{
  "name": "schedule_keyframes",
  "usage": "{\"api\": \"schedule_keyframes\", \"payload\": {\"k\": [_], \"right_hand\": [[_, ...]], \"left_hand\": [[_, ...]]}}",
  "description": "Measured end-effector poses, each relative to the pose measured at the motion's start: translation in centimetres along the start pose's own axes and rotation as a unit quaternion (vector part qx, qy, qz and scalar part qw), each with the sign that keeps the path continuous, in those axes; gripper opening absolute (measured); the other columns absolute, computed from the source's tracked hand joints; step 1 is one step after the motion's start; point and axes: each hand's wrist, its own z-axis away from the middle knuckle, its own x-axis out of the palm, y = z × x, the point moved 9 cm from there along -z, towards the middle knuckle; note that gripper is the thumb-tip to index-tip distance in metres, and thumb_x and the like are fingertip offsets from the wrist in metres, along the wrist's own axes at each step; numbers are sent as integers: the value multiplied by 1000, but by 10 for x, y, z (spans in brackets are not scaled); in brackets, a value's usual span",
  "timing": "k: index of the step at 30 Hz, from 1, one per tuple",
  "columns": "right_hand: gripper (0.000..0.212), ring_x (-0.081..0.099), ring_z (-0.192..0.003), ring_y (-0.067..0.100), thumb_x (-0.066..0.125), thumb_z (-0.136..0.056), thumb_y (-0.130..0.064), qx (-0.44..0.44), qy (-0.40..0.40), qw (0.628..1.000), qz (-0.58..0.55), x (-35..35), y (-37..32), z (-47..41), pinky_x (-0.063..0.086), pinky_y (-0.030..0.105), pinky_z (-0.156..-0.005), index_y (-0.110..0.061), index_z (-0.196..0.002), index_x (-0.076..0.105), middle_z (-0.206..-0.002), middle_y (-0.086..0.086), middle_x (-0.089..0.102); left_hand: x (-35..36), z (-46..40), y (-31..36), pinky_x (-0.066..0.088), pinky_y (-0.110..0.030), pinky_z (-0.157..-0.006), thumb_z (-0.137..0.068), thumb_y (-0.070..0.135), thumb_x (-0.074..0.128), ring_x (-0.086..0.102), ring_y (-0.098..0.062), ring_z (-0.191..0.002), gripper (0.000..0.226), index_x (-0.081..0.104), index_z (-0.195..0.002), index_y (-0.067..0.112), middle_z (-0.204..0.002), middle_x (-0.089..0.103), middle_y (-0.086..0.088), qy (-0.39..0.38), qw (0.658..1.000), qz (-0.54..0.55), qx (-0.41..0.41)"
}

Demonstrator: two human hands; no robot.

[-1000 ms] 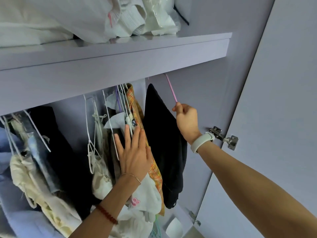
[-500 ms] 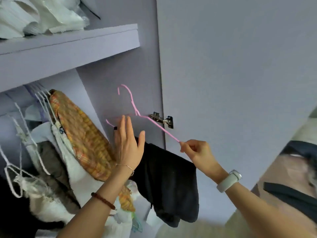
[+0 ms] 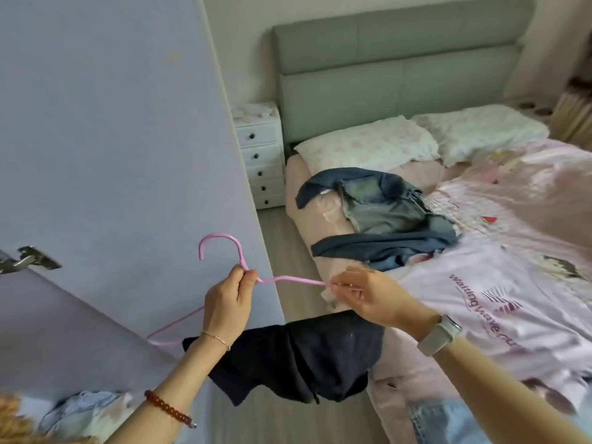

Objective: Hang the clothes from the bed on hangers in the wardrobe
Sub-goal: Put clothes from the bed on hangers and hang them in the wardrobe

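A pink wire hanger is held up in front of me, hook upward. My left hand grips its neck just under the hook. My right hand pinches its right shoulder wire. A black garment hangs from the hanger below both hands. On the bed lie crumpled blue denim clothes, beside a pink printed duvet. A bit of light denim shows at the bed's near edge.
The open lilac wardrobe door with a metal hinge stands at the left. A white drawer unit sits beside the grey headboard. Two pillows lie at the bed's head. Floor strip runs between door and bed.
I have turned from the wardrobe to the bed. The pink hanger with the black garment came off the rail. My left hand left the hanging clothes and now grips the hanger's neck.
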Motion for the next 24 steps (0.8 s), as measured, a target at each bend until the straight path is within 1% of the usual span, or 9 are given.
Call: {"api": "schedule_keyframes", "payload": {"k": [3,6,10,13,15,18,20,22,24], "right_hand": [[29,59,-78,16,44,-94,-31,13,98,995,9,-23,14,35,47,29,-65,-21,-117,59,-99,-1,60],[32,62,-78,16,40,-94,-30,68,168,983,17,-37,29,69,48,30,-64,-23,-122,55,-99,-2,63],[36,58,-64,16,34,-95,-39,163,165,972,27,-27,50,108,47,31,-59,-20,-104,63,-80,0,66],[27,44,-56,15,44,-96,-33,243,148,958,27,-11,55,138,35,25,-56,-16,-94,65,-65,-5,50],[27,46,-57,17,44,-96,-34,297,133,946,3,0,54,159,40,27,-58,-18,-90,64,-64,-4,52],[30,53,-57,20,44,-94,-35,373,141,917,-34,11,58,195,46,30,-61,-15,-81,62,-62,0,60],[29,57,-51,14,44,-94,-37,420,156,892,-62,10,60,223,47,26,-59,-19,-78,60,-57,3,63],[26,55,-41,9,45,-93,-37,453,189,868,-78,-4,59,254,40,16,-51,-25,-73,56,-51,4,62],[24,49,-36,6,48,-92,-37,483,240,839,-75,-29,56,291,34,13,-46,-24,-75,59,-50,0,58]], "left_hand": [[46,-4,56,26,-16,-41,-92,13,49,43,-10,-41,22,57,-72,16,-41,37,12,-50,997,23,56],[86,-12,94,26,-23,-44,-94,22,46,41,-8,-44,26,59,-73,14,-47,45,12,-119,989,20,91],[139,-8,120,26,-22,-46,-94,26,47,42,-8,-50,31,51,-63,22,-49,46,9,-247,959,8,141],[173,10,125,29,-26,-49,-93,28,49,44,-15,-53,32,54,-62,23,-51,47,10,-344,923,-8,175],[190,26,130,29,-28,-51,-93,31,49,46,-18,-56,33,53,-61,26,-53,48,9,-396,895,-20,203],[209,53,146,35,-28,-54,-94,36,46,53,-19,-63,36,50,-59,29,-59,55,6,-462,855,-21,234],[223,69,166,37,-29,-58,-94,38,44,54,-19,-66,38,50,-59,27,-62,57,4,-495,835,-6,241],[236,87,196,36,-31,-60,-94,39,45,53,-21,-66,40,50,-57,25,-62,56,3,-511,820,20,258],[248,108,234,38,-33,-61,-94,38,45,52,-21,-66,40,48,-57,24,-60,54,4,-523,802,50,285]]}}
